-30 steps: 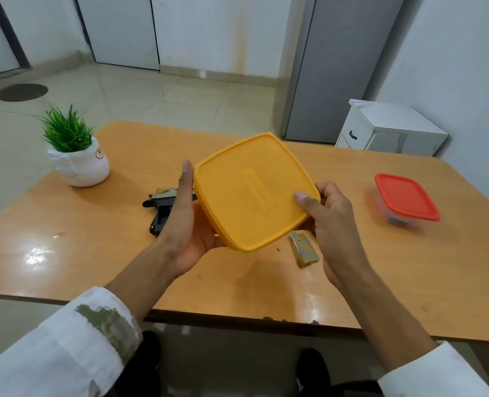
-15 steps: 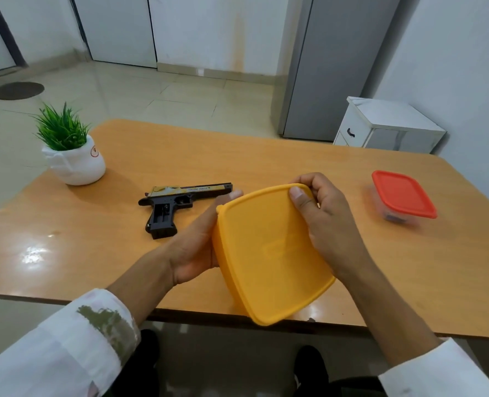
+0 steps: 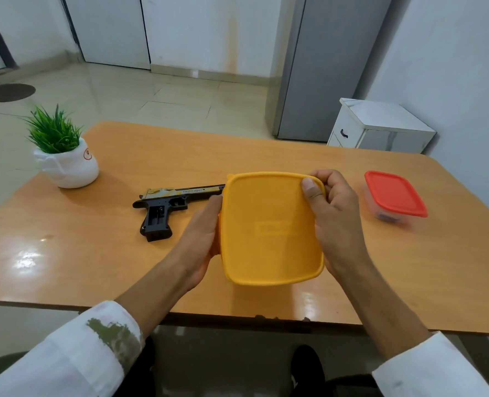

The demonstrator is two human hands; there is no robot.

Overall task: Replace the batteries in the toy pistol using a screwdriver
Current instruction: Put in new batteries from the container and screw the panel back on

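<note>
A yellow lidded container (image 3: 269, 227) is held over the middle of the wooden table (image 3: 94, 253), lid facing up. My left hand (image 3: 201, 239) grips its left side. My right hand (image 3: 333, 216) grips the right side, thumb on the lid's far right corner. The black and gold toy pistol (image 3: 166, 209) lies on its side on the table just left of the container, barrel pointing right, grip toward me. No screwdriver or batteries show.
A small clear container with a red lid (image 3: 393, 196) sits at the right of the table. A white pot with a green plant (image 3: 65, 159) stands at the far left. A white cabinet (image 3: 377, 124) stands beyond the table's right corner.
The yellow container has swung from tilted on edge to level, with its lid facing up, and sits lower over the table. Both hands stayed on its sides.
</note>
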